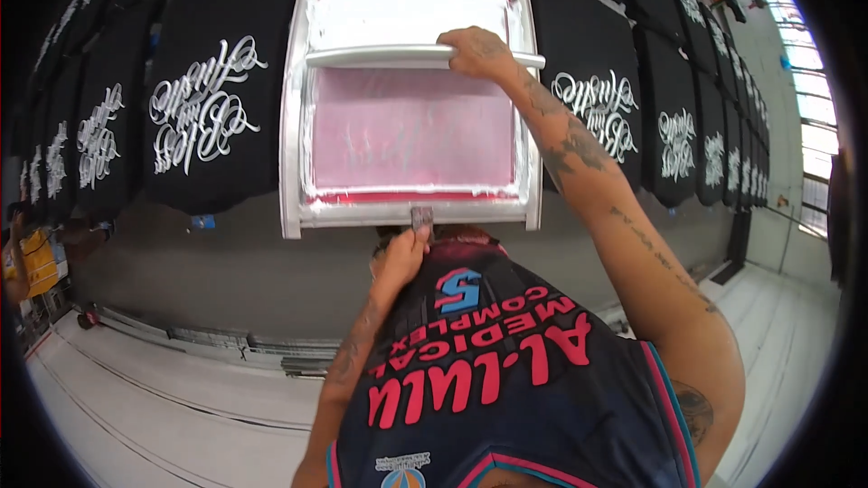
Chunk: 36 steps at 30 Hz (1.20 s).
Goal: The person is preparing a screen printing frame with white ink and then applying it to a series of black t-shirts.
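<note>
A screen-printing frame with pale metal sides lies straight ahead of me. My right hand is closed over the right part of a long squeegee, which spans the frame from side to side. Beyond the squeegee lies a thick spread of white ink. On the near side, the pinkish mesh carries a thin film, and faint lettering shows through. At the middle of the frame's near edge, my left hand has its fingers closed on a small grey tab. Whatever lies under the screen is hidden.
Black shirts with white script lettering lie in a row to the left, and more black shirts run off to the right. A grey surface lies below them. At the far left, part of another person shows beside something yellow.
</note>
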Available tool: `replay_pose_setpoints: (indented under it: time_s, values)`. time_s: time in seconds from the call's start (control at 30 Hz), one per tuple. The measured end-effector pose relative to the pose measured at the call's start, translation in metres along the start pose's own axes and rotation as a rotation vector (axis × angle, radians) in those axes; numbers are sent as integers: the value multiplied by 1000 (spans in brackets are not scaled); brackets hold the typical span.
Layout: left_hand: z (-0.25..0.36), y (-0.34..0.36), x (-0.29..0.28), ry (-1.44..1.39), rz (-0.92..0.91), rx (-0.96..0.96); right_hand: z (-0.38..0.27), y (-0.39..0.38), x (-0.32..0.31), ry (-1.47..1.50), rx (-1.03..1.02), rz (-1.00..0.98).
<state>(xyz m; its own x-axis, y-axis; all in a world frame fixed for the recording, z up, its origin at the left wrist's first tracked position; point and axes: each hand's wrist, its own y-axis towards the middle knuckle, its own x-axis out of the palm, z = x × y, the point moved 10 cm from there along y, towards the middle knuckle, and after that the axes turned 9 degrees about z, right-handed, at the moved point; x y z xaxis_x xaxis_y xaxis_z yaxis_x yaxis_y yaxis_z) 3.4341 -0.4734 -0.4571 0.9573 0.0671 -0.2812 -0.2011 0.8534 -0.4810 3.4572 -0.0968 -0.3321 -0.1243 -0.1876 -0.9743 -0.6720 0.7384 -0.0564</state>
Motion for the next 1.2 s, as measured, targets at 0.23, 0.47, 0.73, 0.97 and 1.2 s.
replay_pose_setpoints:
  time_s: [0.23,0.47,0.73,0.97,1.2]
  values:
    - [20,0,-4,60,-145,97,-138,-217,1,-36,-36,176]
    - [32,5,-19,597,-443,2,-109,-210,-21,136,146,259]
    - [96,54,-250,589,676,397,93,-160,-34,752,823,89]
    - [-28,96,-266,121,506,-88,145,-201,59,1648,931,261]
    - [22,72,-188,-184,438,-139,217,-261,38,1682,884,390]
